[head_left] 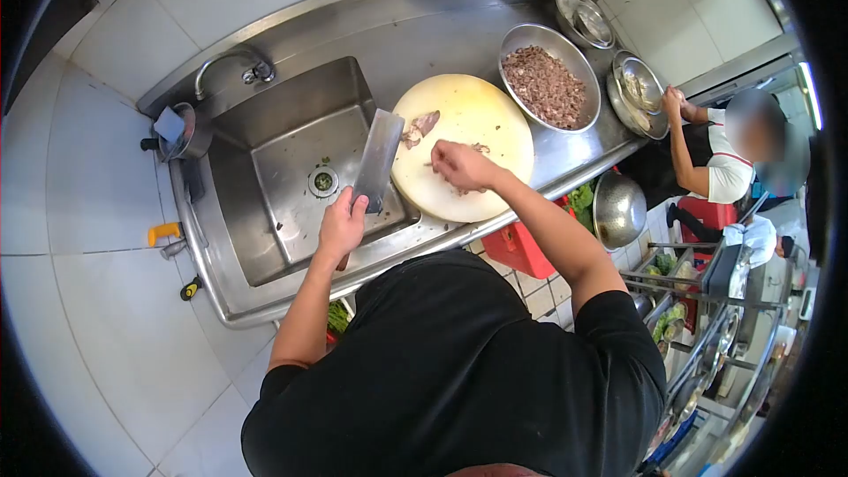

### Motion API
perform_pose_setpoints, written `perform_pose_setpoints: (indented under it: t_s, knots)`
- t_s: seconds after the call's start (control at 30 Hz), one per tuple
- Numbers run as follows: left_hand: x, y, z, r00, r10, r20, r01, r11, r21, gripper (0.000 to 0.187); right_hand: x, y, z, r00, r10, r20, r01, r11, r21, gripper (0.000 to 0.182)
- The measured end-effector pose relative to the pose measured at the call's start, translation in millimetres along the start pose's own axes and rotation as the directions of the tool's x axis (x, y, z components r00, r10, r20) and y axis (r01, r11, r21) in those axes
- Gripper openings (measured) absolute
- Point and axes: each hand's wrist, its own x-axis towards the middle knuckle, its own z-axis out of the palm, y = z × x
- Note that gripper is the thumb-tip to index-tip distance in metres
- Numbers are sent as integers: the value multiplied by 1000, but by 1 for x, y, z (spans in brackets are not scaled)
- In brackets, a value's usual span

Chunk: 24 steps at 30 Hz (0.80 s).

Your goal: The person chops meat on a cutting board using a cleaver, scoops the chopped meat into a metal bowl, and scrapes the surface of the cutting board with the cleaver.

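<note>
From my end I see a thick, round, pale yellow cutting board (505, 128) with a smooth, stained top, on a shiny steel tabletop (424, 40) at the centre of the frame. A deep, square-cornered metal sink (291, 168) lies to its left. A ragged, pinkish-brown piece of meat (426, 124) rests on the board's upper left, with small scraps near its middle. At upper right, a round steel bowl (594, 97) holds a heap of small, reddish-brown chopped meat (539, 79).

My left hand (342, 228) grips a cleaver (377, 163) left of the board, fingers closed round its handle, the broad grey rectangular blade angled toward the top of the frame. My right hand (464, 166) reaches in over the board, fingers curled together; I cannot tell whether they pinch anything.
</note>
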Motion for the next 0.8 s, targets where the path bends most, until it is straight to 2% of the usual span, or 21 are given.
perform_pose_setpoints:
  t_s: [0.1,0.2,0.3,0.33,0.43,0.47,0.57,0.67,0.77,0.8]
  knots:
    - [5,1,-1,999,-40,-5,40,999,-12,30,21,14,-23,991,-105,-86,79,961,-265,23]
    - [1,-2,0,997,-71,-15,71,997,-26,30,37,38,-36,993,-117,33,110,749,-654,41]
    - [-4,-9,1,996,-92,-18,90,993,-71,30,61,45,-27,969,-120,-215,-11,851,-525,57]
    - [-5,-8,-1,994,-103,-20,102,992,-68,30,71,47,-24,949,-218,-228,55,827,-559,59]
    - [-8,-14,-1,989,-138,-44,135,988,-72,30,93,43,-7,971,-153,-184,26,833,-553,56]
    - [-10,-18,0,987,-149,-55,145,986,-77,30,99,43,0,968,-120,-219,-52,761,-646,52]
    - [-16,-25,-7,988,-144,-55,140,987,-75,31,110,45,-2,975,124,-187,-212,782,-586,42]
    - [-28,-20,-11,988,-148,-37,142,983,-116,31,99,56,-23,980,107,-165,-177,849,-499,30]
    - [-40,-8,-9,985,-170,36,173,981,-83,31,86,74,-58,987,124,-103,-144,968,-207,24]
    - [-43,-5,-4,989,-131,66,134,990,-45,30,73,68,-70,988,96,-119,-111,986,-126,20]
